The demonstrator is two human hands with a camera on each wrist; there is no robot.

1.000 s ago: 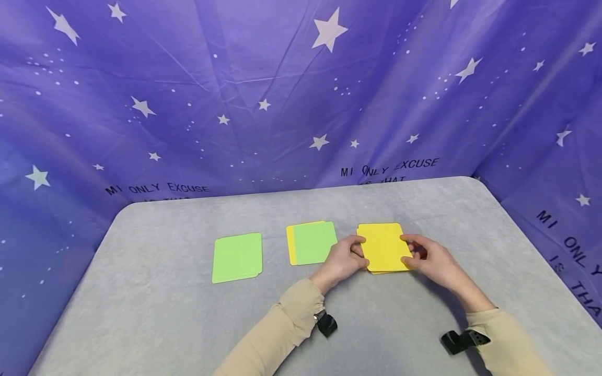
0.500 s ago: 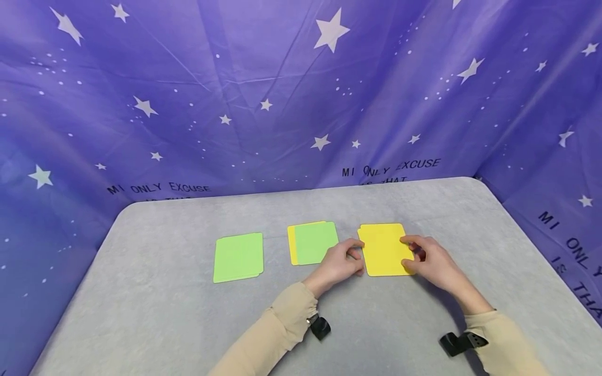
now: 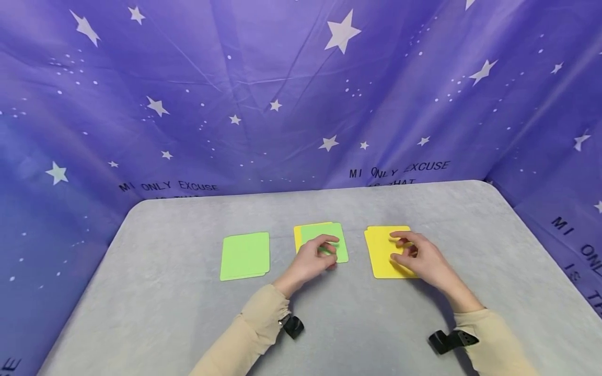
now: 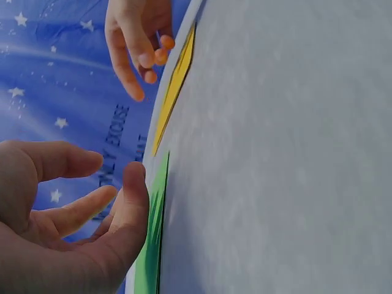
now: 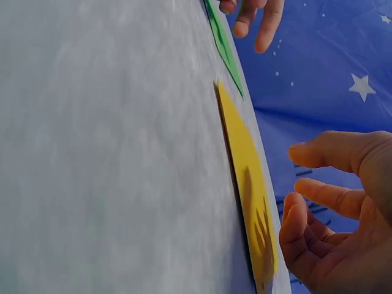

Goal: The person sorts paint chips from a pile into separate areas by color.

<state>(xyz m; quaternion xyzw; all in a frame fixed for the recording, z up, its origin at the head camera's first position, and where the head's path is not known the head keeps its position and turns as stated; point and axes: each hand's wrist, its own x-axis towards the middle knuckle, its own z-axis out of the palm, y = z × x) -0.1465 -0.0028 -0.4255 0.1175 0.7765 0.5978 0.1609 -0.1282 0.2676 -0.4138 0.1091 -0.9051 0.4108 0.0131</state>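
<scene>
Three low stacks of square cards lie in a row on the table. At the right is a yellow stack (image 3: 383, 261), its top card a little askew on the one below. My right hand (image 3: 420, 258) hovers over its right side, thumb and fingers apart and holding nothing; its shadow falls on the yellow card (image 5: 242, 171). In the middle, a green card (image 3: 329, 230) overlaps a yellow card (image 3: 298, 235) that shows along its left edge. My left hand (image 3: 308, 261) is above this pair, fingers loosely bent with nothing between them. A green stack (image 3: 245, 256) sits at the left.
The grey table (image 3: 155, 303) has rounded far corners. A purple curtain (image 3: 263, 62) with white stars and lettering hangs behind it and at both sides. A black wrist camera (image 3: 292, 326) is strapped on the left sleeve, another camera (image 3: 439, 342) on the right.
My left hand has let go of the yellow stack and moved left over the middle cards. My right hand has released the stack's right edge and now hovers above it. The top yellow card shifted slightly.
</scene>
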